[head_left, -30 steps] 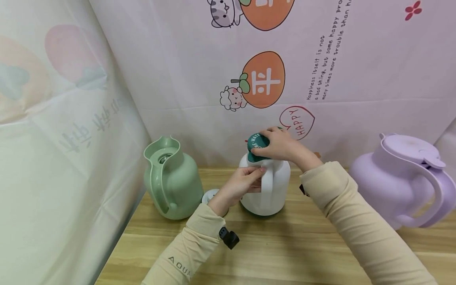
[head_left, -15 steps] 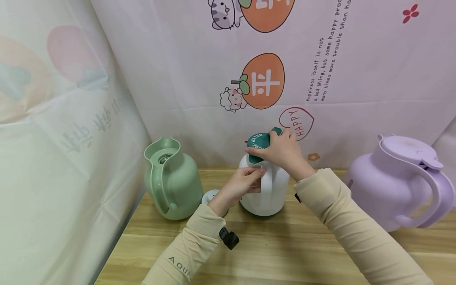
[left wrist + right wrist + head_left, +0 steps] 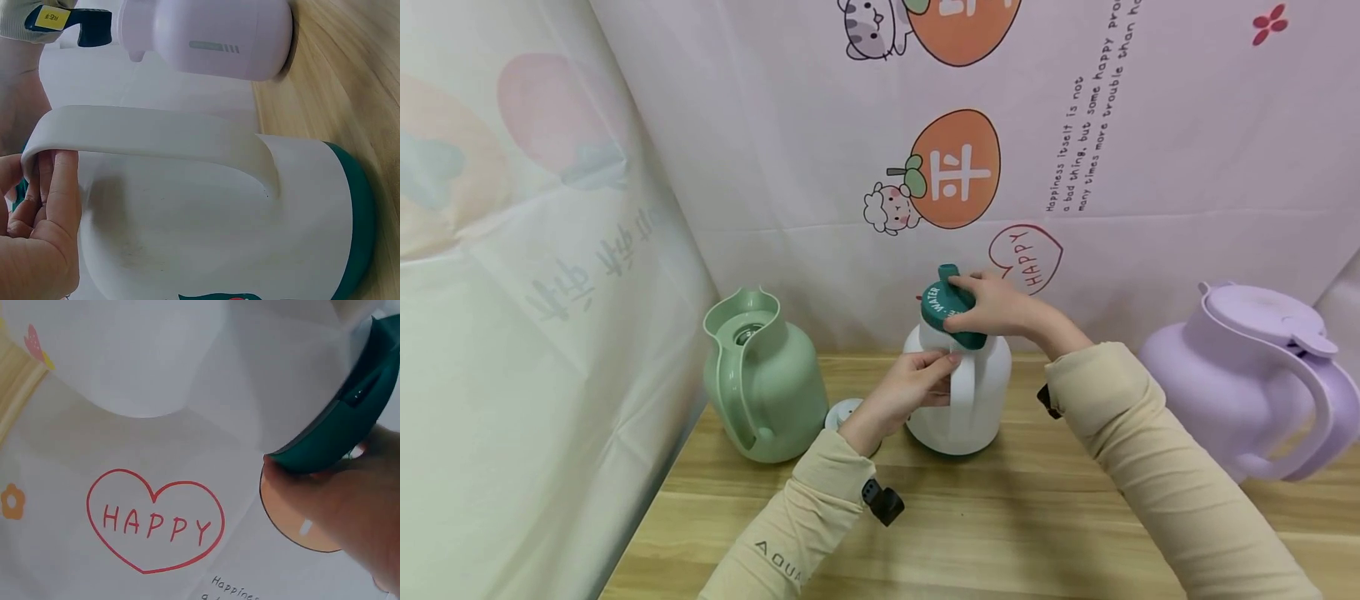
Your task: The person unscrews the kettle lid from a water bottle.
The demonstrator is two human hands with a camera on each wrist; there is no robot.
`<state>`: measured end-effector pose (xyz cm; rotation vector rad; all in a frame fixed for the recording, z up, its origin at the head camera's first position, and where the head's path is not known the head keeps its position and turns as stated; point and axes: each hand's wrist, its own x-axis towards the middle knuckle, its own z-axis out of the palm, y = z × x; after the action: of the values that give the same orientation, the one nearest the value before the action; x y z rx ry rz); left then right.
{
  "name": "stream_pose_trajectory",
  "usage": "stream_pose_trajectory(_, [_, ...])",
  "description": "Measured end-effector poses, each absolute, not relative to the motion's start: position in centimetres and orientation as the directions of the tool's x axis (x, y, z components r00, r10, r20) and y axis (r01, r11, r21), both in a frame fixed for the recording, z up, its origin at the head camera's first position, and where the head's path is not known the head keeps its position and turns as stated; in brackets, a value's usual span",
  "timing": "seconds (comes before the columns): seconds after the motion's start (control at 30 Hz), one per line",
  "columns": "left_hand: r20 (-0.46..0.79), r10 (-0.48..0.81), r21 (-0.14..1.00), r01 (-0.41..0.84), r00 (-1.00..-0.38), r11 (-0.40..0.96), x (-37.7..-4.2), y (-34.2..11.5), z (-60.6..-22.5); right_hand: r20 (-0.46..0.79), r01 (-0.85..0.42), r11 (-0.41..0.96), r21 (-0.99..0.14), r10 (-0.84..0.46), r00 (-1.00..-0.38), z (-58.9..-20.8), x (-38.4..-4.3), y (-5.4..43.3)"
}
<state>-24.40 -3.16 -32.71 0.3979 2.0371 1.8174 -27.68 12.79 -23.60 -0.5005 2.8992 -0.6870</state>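
A person wears beige sleeves (image 3: 1172, 475), the left lettered “AQUA” (image 3: 777, 560), with black wrist gear (image 3: 882, 502) and a yellow label (image 3: 52, 18).

The white jug (image 3: 988, 408) had a white handle (image 3: 144, 131) and a dark green base band (image 3: 360, 219), and its lid (image 3: 934, 312) was dark green with white lettering. The next jug (image 3: 775, 387) was plain pale green, while the other jug (image 3: 1213, 383) was lilac, lid included, with a greyish bar and short strokes on its side. Both sleeves (image 3: 805, 517) were beige, one bearing dark letters. The surface (image 3: 962, 542) was light yellow-brown, streaked with wood grain. The whitish backdrop (image 3: 790, 125) showed orange fruit (image 3: 958, 132) with a white character and green leaves, a red-outlined heart (image 3: 1026, 258), black lettering and a red four-petalled flower (image 3: 1270, 25)
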Motion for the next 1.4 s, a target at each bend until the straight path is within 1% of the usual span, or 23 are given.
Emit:
stream_pose_trajectory(0.07, [-0.092, 0.447, 0.991, -0.040, -0.890, 0.124, -24.4, -3.1, -32.7, -0.038, -0.290, 0.831, -0.475, -0.348, -0.937, -23.5, -27.7, 12.8])
stream_pose_trajectory(0.17, [-0.101, 0.437, 0.991, -0.051, -0.894, 0.124, -24.5, -3.1, -32.7, 0.024, -0.240, 0.853, -0.464, -0.258, -0.966, -23.8, -27.3, 12.1])
stream_pose_trajectory(0.27, [-0.110, 0.421, 0.990, -0.060, -0.901, 0.129, -24.5, -3.1, -32.7, 0.093, -0.167, 0.903, -0.395, -0.141, -0.986, -24.2, -27.0, 11.3])
stream_pose_trajectory(0.33, [-0.118, 0.412, 0.989, -0.070, -0.903, 0.130, -24.5, -3.1, -32.7, 0.133, -0.141, 0.934, -0.327, -0.102, -0.986, -24.5, -26.9, 10.9])
stream_pose_trajectory(0.43, [-0.118, 0.412, 0.989, -0.070, -0.903, 0.131, -24.5, -3.1, -32.8, 0.159, -0.143, 0.959, -0.245, -0.106, -0.982, -24.6, -26.8, 10.6])
stream_pose_trajectory(0.5, [-0.122, 0.416, 0.989, -0.074, -0.901, 0.130, -24.5, -3.1, -32.8, 0.155, -0.165, 0.958, -0.235, -0.130, -0.979, -24.5, -26.9, 10.7])
stream_pose_trajectory(0.67, [-0.121, 0.423, 0.989, -0.073, -0.898, 0.129, -24.5, -3.1, -32.9, 0.073, -0.245, 0.922, -0.298, -0.234, -0.969, -24.0, -27.1, 11.6])
stream_pose_trajectory(0.8, [-0.114, 0.432, 0.990, -0.065, -0.895, 0.125, -24.5, -3.1, -32.8, -0.007, -0.332, 0.871, -0.363, -0.359, -0.933, -23.5, -27.6, 12.4])
stream_pose_trajectory(0.9, [-0.110, 0.436, 0.991, -0.062, -0.893, 0.121, -24.6, -3.1, -32.7, -0.037, -0.353, 0.841, -0.409, -0.402, -0.915, -23.2, -27.8, 12.6])
stream_pose_trajectory(0.97, [-0.110, 0.433, 0.991, -0.064, -0.895, 0.119, -24.6, -3.1, -32.7, -0.030, -0.321, 0.850, -0.419, -0.366, -0.930, -23.1, -27.6, 12.3])
stream_pose_trajectory(1.03, [-0.114, 0.428, 0.991, -0.070, -0.897, 0.117, -24.5, -3.1, -32.7, 0.000, -0.268, 0.873, -0.407, -0.293, -0.956, -23.3, -27.3, 11.8])
stream_pose_trajectory(1.13, [-0.117, 0.419, 0.990, -0.073, -0.900, 0.119, -24.5, -3.1, -32.7, 0.047, -0.177, 0.914, -0.364, -0.172, -0.984, -23.6, -26.9, 11.1])
stream_pose_trajectory(1.2, [-0.119, 0.417, 0.990, -0.074, -0.901, 0.123, -24.4, -3.1, -32.6, 0.068, -0.152, 0.932, -0.328, -0.137, -0.988, -23.7, -26.8, 10.9])
stream_pose_trajectory(1.3, [-0.124, 0.418, 0.989, -0.076, -0.900, 0.130, -24.4, -3.1, -32.6, 0.074, -0.165, 0.943, -0.288, -0.149, -0.986, -23.6, -26.9, 11.0])
stream_pose_trajectory(1.4, [-0.121, 0.427, 0.989, -0.071, -0.896, 0.133, -24.3, -3.1, -32.6, 0.043, -0.218, 0.930, -0.296, -0.215, -0.976, -23.2, -27.2, 11.5])
